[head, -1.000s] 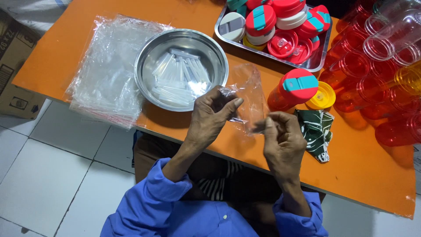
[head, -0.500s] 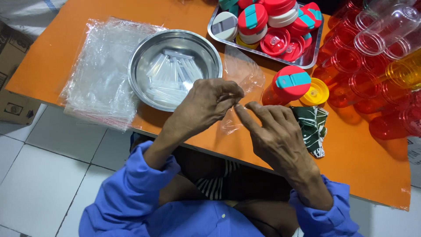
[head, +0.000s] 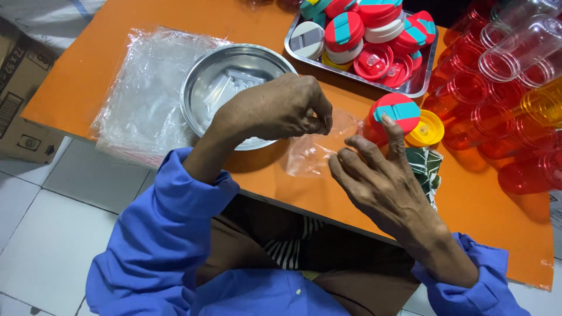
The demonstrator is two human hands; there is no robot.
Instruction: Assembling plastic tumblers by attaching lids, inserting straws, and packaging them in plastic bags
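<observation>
Bright blue long sleeves with loose cuffs, brown trousers, a striped garment at the waist.

Orange table point(head: 88, 64) over white tiled floor point(head: 52, 234) with dark grout lines, brown cardboard box point(head: 23, 88) standing beside the table's left edge, even bright light.
</observation>
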